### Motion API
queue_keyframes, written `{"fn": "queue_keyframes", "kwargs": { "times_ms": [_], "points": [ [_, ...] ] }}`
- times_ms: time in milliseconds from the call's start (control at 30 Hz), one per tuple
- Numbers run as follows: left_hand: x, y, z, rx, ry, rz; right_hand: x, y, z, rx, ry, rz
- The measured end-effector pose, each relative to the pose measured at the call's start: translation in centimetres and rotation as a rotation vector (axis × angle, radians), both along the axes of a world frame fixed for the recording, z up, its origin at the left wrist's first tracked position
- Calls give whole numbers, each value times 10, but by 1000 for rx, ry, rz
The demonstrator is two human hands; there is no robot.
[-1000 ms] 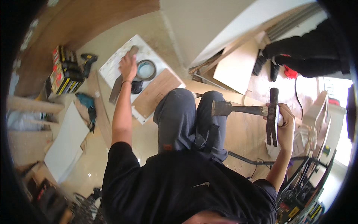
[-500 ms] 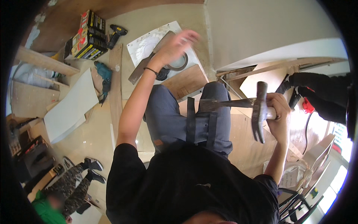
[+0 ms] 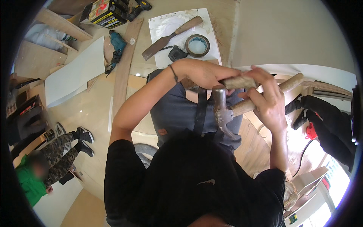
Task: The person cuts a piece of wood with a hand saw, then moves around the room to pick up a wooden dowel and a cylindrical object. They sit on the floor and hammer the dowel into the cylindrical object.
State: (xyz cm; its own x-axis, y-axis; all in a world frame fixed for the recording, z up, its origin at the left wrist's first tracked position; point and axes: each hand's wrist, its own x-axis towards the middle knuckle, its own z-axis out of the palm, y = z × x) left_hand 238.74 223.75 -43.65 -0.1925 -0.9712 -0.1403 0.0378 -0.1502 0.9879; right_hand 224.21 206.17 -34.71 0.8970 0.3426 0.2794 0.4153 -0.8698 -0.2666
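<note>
My right hand (image 3: 270, 100) is closed round the wooden handle of a claw hammer (image 3: 223, 113), whose metal head hangs over my lap. Its raised fingers also touch a chisel's worn wooden handle (image 3: 241, 82). My left hand (image 3: 206, 75) reaches across and closes on the left end of that handle; the chisel's blade is hidden. Beyond my knees, a second chisel (image 3: 172, 38) with a wide blade lies on a white board (image 3: 158, 23). A roll of tape (image 3: 207, 46) and a black tape measure (image 3: 177, 54) rest beside it.
Left of the board are a long plank (image 3: 127, 62), a teal power drill (image 3: 117, 47) and a white sheet (image 3: 75, 77). A black-yellow box (image 3: 109, 17) and a cordless drill (image 3: 139, 9) stand farther off. People's legs show at left (image 3: 62, 151) and right (image 3: 327, 111).
My left hand has come from above the board to the chisel handle beside my right hand. The hammer and held chisel have turned, and the board's chisel is now uncovered.
</note>
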Motion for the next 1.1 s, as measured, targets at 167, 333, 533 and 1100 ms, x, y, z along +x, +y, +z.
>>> {"fn": "queue_keyframes", "kwargs": {
  "times_ms": [167,333,533,1100],
  "points": [
    [-1,27,-35,109,-136,895,-29,-7,-20,291,92,-289],
    [-8,43,-86,138,117,1568,-53,6,-73,830,530,-643],
    [-16,36,-113,174,132,1624,-60,22,-110,729,559,-701],
    [-14,35,-115,131,20,1502,-51,41,-106,657,544,-529]
  ]
}}
